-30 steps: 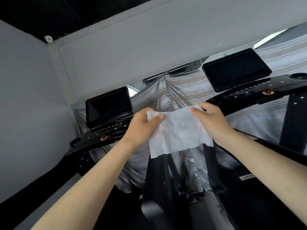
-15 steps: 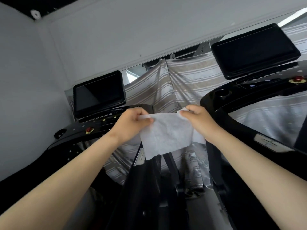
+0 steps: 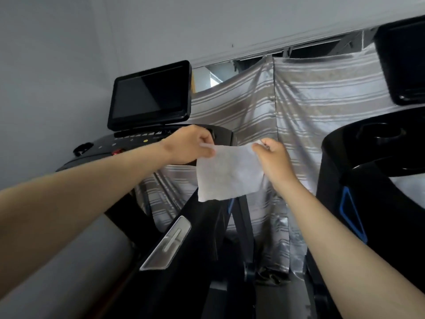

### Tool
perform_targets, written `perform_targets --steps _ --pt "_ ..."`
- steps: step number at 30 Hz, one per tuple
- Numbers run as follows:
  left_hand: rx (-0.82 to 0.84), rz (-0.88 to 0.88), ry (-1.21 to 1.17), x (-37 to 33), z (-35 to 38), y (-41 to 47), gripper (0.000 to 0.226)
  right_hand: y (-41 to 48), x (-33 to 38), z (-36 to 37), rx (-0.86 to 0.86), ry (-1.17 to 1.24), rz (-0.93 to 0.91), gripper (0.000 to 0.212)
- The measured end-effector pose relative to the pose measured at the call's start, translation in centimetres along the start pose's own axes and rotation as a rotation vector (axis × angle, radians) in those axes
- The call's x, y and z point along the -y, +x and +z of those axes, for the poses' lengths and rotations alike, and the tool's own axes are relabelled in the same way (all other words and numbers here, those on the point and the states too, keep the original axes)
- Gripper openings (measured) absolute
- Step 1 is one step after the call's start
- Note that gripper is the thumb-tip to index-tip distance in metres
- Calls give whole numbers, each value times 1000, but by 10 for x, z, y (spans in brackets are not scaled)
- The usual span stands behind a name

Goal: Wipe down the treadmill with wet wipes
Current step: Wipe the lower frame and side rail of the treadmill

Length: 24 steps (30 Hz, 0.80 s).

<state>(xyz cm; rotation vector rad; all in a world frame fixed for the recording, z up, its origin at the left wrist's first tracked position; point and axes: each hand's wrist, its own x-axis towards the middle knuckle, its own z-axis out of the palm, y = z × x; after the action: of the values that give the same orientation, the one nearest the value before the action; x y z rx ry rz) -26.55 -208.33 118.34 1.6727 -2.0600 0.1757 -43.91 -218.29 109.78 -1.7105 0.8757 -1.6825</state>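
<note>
A white wet wipe hangs spread out in the air between two treadmills. My left hand pinches its upper left corner and my right hand pinches its upper right corner. The left treadmill has a dark screen above a black console with buttons and a red knob. Its black handrail with a grey grip plate runs below the wipe. My left hand is just in front of the console's right end.
A second black treadmill with a cup holder and a screen stands at the right. A striped grey curtain hangs behind both. A grey wall lies to the left.
The view has swung left, so the left treadmill's screen and console now sit nearer the centre. Both hands still hold the wipe spread out, now beside the left console.
</note>
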Motion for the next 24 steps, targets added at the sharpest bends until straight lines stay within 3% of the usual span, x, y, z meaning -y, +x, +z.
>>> perform_targets --steps 9,18,24 --pt "119 -44 132 33 29 92 12 99 -75 17 105 60 -1 24" --pt "166 -57 116 45 96 193 9 187 -173 24 248 72 -3 35" --pt "119 -60 89 75 114 233 10 224 -204 44 180 173 0 35"
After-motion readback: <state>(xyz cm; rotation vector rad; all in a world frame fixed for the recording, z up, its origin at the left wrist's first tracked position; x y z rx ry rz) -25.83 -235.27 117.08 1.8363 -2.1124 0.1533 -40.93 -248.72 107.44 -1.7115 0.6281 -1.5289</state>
